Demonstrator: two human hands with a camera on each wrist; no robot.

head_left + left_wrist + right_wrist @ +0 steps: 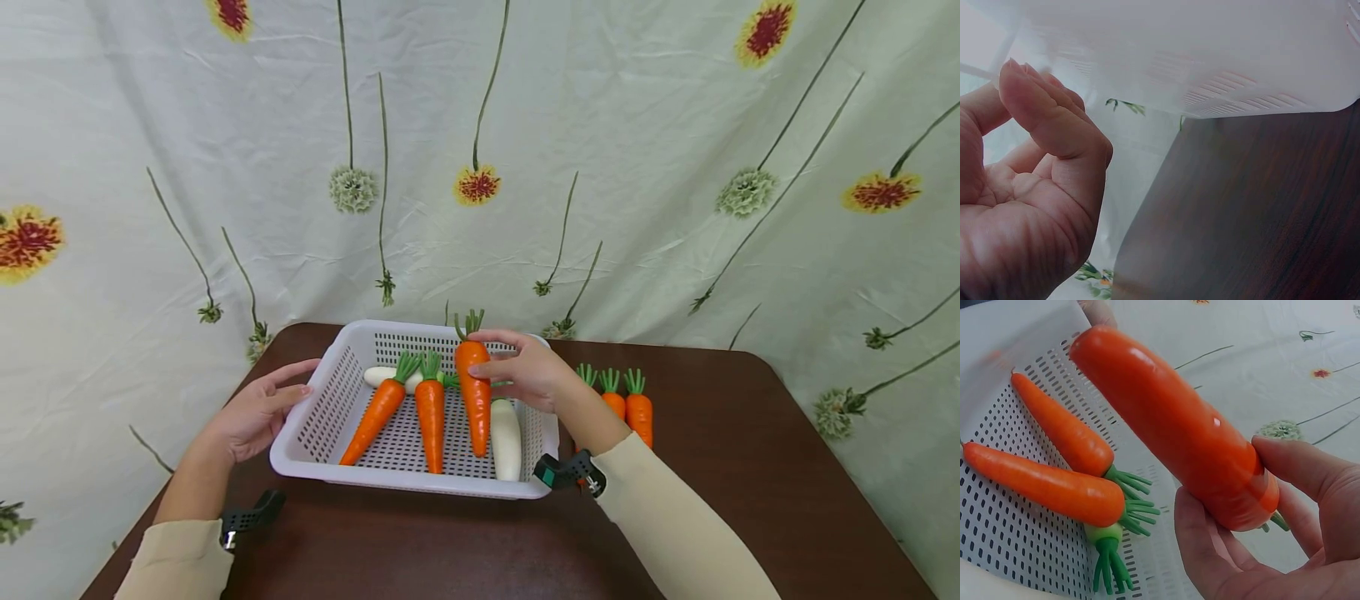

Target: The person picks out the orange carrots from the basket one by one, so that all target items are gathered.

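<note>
In the head view, my right hand [517, 367] holds an orange carrot [474, 392] near its leafy top, tip downward, over the white basket [360, 477]. The right wrist view shows thumb and fingers pinching the carrot [1172, 425] around its thick end. My left hand [258, 412] is at the basket's left rim, with thumb and index fingertips against or very near its outer edge. Inside the basket are two carrots, one slanted [378, 412] and one nearly straight [431, 425]. A white radish [506, 442] lies at the right, another [378, 377] behind the carrots.
Several more carrots [639, 417] lie on the dark wooden table [720, 467] right of the basket, partly hidden by my right forearm. A white cloth with flower prints [420, 242] hangs behind the table. Each wrist wears a black strap [573, 468].
</note>
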